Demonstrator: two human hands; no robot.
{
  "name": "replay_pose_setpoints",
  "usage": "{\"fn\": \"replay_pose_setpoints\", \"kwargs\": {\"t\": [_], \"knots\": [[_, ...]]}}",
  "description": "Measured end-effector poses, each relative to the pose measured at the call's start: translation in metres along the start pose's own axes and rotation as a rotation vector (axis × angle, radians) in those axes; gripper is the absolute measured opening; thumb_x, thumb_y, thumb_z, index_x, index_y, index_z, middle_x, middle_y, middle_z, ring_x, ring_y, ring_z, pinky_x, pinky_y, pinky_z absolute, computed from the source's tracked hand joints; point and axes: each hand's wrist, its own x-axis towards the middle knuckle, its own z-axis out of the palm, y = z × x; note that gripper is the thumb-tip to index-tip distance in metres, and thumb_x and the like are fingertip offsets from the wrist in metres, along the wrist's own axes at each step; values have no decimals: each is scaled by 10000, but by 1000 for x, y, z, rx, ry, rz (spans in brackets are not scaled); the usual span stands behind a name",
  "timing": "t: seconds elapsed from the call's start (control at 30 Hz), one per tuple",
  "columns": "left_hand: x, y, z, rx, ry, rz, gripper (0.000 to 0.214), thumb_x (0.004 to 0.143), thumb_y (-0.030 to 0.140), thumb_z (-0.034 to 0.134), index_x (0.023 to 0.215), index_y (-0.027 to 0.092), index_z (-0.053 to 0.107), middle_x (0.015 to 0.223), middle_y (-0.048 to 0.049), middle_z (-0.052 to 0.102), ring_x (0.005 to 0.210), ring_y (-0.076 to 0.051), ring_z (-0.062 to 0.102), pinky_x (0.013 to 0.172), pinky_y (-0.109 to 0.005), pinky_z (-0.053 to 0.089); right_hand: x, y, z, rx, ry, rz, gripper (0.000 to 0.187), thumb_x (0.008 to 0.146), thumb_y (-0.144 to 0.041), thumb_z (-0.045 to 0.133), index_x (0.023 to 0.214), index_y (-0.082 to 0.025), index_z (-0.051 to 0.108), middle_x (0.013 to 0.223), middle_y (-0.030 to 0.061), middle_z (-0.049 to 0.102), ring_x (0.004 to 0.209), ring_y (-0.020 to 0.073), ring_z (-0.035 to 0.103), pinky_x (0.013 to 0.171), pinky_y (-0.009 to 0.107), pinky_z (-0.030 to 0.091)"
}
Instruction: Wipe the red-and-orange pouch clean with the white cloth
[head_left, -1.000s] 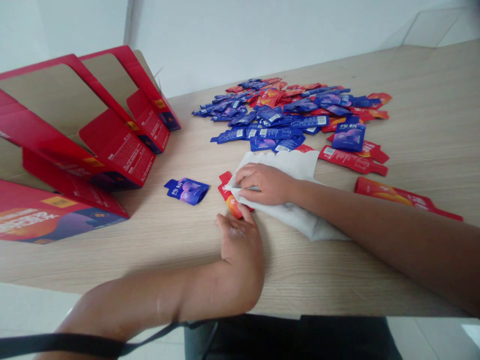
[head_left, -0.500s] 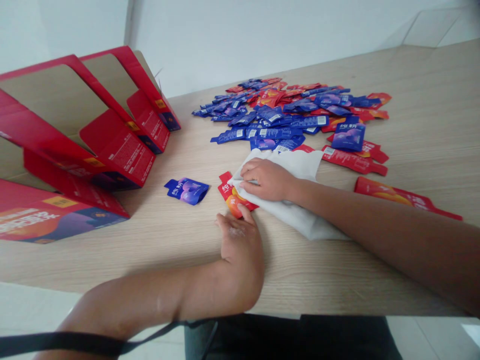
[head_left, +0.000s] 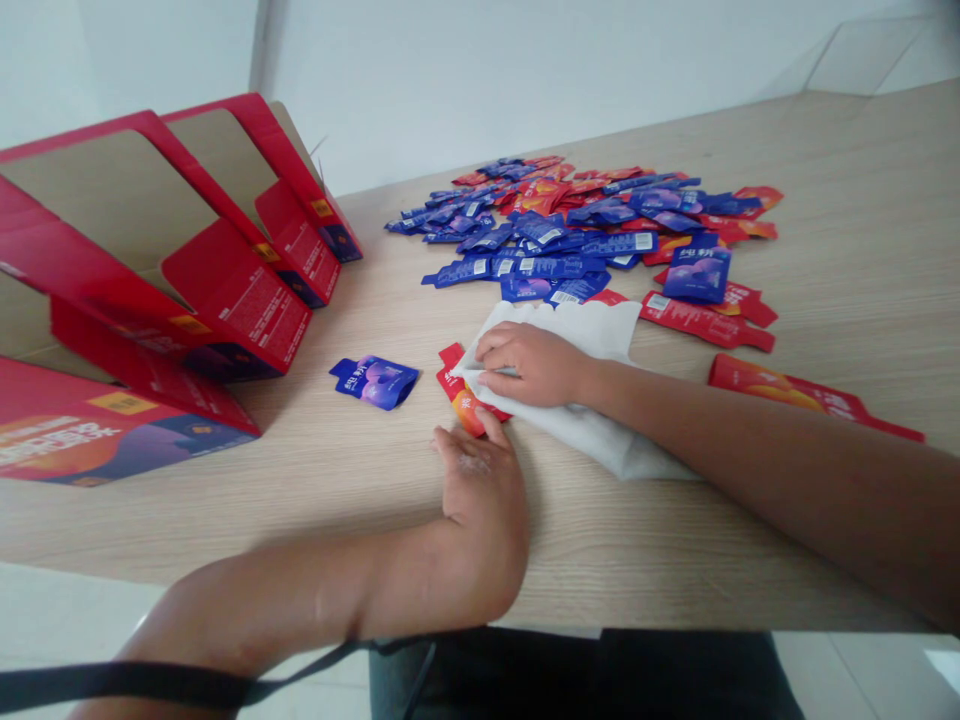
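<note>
A red pouch with orange fruit print (head_left: 469, 412) lies on the table, partly covered by a white cloth (head_left: 600, 335). My right hand (head_left: 534, 365) presses on the cloth with bent fingers, gripping a fold of it over the pouch. Below, my left hand (head_left: 481, 470) holds the pouch's lower edge at the fingertips; some of those fingers are hidden. A single blue pouch (head_left: 375, 381) with purple fruit print lies to the left, apart from both hands.
Open red cartons (head_left: 232, 300) stand along the left side. A heap of blue and red pouches (head_left: 540, 230) spreads at the back. One red pouch (head_left: 814, 395) lies beside my right forearm. A white wall (head_left: 562, 80) rises behind the table (head_left: 337, 520).
My right hand and the cloth have shifted slightly left, covering a little more of the red pouch. The left hand stays in place.
</note>
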Motion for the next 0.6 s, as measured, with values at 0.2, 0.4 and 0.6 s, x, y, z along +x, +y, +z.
{"fn": "replay_pose_setpoints", "kwargs": {"t": [0.2, 0.4, 0.6], "knots": [[1, 1, 1, -14, 13, 10, 533, 819, -27, 256, 1308, -9, 466, 943, -223, 716, 909, -232, 692, 940, -417, 475, 1, 0, -2, -59, -32, 131, 323, 907, -325, 461, 822, -134, 707, 951, 103, 678, 934, 213, 566, 821, 350, 408], [1, -1, -2, -25, -9, 16, 530, 822, -23, 265, 1315, -9, 459, 940, -230, 714, 929, -242, 688, 943, -420, 471, 0, 0, -3, -71, -18, 161, 319, 903, -319, 466, 824, -126, 708, 954, 110, 681, 938, 222, 573, 832, 360, 420], [1, -1, -2, -46, -4, 8, 529, 820, -26, 268, 1314, -14, 457, 954, -245, 710, 940, -246, 685, 951, -427, 465, 0, -1, -1, -2, 5, -42, 282, 895, -278, 481, 787, -122, 690, 961, 115, 675, 941, 213, 577, 884, 376, 427]]}}
